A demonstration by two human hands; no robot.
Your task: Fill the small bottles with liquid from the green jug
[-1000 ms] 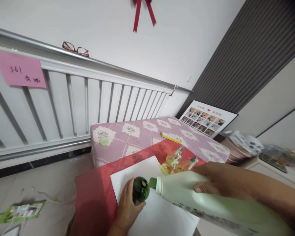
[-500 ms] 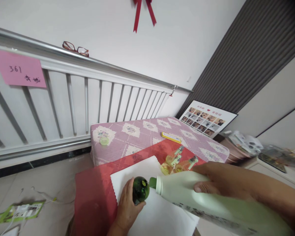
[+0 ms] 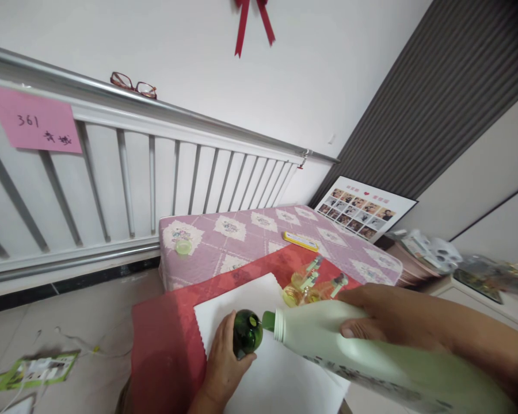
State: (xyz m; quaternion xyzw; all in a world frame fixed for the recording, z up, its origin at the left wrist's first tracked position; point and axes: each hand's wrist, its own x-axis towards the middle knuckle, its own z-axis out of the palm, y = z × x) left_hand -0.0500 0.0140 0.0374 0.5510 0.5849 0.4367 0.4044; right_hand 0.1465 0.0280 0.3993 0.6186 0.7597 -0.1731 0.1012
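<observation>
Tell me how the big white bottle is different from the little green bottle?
The white bottle is far bigger than the green bottle. The white bottle is pale and opaque; the green bottle is dark and see-through. The white bottle lies tipped over in the right hand, spout at the green bottle's mouth; the green bottle stands upright on white paper, held by the left hand. Both are uncapped.

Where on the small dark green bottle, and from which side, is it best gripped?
Grip the small green bottle around its round body, from the left and below, as the left hand does. Its mouth meets the spout of the white jug tipped in from the right by the right hand.
</observation>
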